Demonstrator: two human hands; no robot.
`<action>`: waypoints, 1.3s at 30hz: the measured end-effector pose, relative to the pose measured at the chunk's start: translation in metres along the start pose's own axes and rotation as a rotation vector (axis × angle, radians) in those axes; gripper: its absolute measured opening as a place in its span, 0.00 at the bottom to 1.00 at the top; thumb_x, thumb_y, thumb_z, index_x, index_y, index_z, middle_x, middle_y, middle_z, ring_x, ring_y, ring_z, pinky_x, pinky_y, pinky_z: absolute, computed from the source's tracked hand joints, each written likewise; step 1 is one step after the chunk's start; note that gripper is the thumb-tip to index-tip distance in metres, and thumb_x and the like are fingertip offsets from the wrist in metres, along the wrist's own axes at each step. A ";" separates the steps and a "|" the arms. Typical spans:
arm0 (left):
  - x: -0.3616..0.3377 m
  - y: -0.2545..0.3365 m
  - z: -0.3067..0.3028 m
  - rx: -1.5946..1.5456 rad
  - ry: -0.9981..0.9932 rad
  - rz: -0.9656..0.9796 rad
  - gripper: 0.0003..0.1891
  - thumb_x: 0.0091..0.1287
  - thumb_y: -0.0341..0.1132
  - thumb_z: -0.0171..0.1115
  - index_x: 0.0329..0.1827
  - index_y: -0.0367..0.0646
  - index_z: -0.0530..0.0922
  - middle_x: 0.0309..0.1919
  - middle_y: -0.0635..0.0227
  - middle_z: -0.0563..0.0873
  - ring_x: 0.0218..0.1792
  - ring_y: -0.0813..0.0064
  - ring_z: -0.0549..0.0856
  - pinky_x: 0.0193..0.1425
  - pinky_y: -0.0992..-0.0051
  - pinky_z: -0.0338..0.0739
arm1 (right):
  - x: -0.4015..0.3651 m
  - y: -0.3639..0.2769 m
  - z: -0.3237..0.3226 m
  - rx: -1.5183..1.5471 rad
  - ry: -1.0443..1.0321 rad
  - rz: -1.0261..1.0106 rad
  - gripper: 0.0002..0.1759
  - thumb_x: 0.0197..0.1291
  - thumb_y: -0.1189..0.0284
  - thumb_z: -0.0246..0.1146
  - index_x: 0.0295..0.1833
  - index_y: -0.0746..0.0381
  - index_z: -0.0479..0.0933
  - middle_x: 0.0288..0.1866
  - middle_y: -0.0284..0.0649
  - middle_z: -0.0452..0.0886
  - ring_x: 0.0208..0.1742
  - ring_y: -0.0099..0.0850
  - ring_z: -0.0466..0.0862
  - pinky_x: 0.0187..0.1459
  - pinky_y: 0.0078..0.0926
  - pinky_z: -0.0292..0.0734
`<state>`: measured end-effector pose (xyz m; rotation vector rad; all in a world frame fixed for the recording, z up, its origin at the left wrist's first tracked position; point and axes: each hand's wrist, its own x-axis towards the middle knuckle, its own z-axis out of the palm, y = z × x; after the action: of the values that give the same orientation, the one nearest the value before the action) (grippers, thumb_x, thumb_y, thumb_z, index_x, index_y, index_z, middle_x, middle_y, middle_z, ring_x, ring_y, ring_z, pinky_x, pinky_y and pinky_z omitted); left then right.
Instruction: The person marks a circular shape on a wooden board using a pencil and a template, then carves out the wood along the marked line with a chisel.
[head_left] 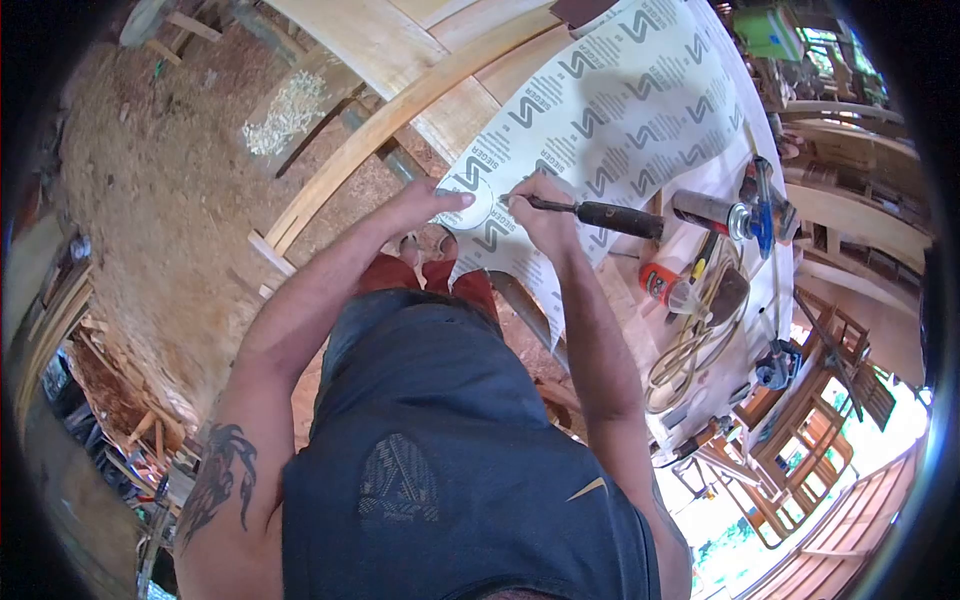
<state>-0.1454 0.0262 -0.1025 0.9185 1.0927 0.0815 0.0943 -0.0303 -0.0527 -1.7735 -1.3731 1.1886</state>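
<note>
A white sheet point(630, 110) printed with "SIEGER" lies in front of me, one end reaching past the bench toward my legs. Near its left edge is a round white disc point(466, 208). My left hand point(425, 203) grips there, thumb pressed on the disc and its other fingers mostly hidden. My right hand point(543, 212) is closed round the slim shaft of a chisel-like tool point(620, 220) with a thick dark handle. The tool's tip sits close to the disc's right edge; whether it touches is too small to tell.
On the bench to the right are a spray can point(705, 212), an orange-red bottle point(660, 283), a coiled cord point(690, 355) and a blue tool point(765, 210). A curved wooden strip point(400, 110) crosses at left, above a dirt floor with shavings point(290, 112). Wooden chair frames point(800, 440) stand lower right.
</note>
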 end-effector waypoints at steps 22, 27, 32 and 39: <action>0.009 0.017 -0.006 0.012 -0.093 0.040 0.32 0.65 0.48 0.77 0.62 0.28 0.83 0.53 0.55 0.90 0.52 0.69 0.89 0.59 0.70 0.82 | 0.007 0.001 0.000 -0.067 -0.125 0.055 0.09 0.60 0.70 0.68 0.41 0.65 0.82 0.33 0.37 0.86 0.37 0.24 0.83 0.42 0.29 0.79; 0.019 0.010 -0.005 -0.075 -0.139 -0.010 0.31 0.65 0.45 0.78 0.63 0.28 0.82 0.53 0.55 0.90 0.51 0.69 0.90 0.57 0.70 0.83 | 0.008 0.000 0.000 -0.074 -0.138 0.062 0.09 0.60 0.70 0.68 0.41 0.65 0.82 0.33 0.37 0.85 0.37 0.24 0.83 0.43 0.29 0.80; 0.019 0.010 -0.004 -0.198 -0.183 -0.097 0.30 0.66 0.42 0.77 0.64 0.29 0.81 0.54 0.56 0.90 0.51 0.69 0.90 0.58 0.71 0.84 | 0.008 0.002 -0.002 -0.048 -0.140 0.056 0.08 0.60 0.71 0.68 0.41 0.65 0.83 0.32 0.36 0.84 0.36 0.22 0.82 0.41 0.27 0.79; 0.031 -0.004 -0.007 -0.203 -0.203 -0.094 0.30 0.65 0.41 0.76 0.65 0.30 0.81 0.55 0.58 0.90 0.51 0.69 0.90 0.59 0.71 0.83 | 0.009 0.003 -0.001 -0.038 -0.140 0.070 0.09 0.59 0.70 0.67 0.41 0.65 0.83 0.33 0.39 0.87 0.36 0.26 0.84 0.41 0.31 0.81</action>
<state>-0.1367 0.0428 -0.1290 0.6766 0.9190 0.0207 0.0971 -0.0227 -0.0573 -1.8069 -1.4312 1.3557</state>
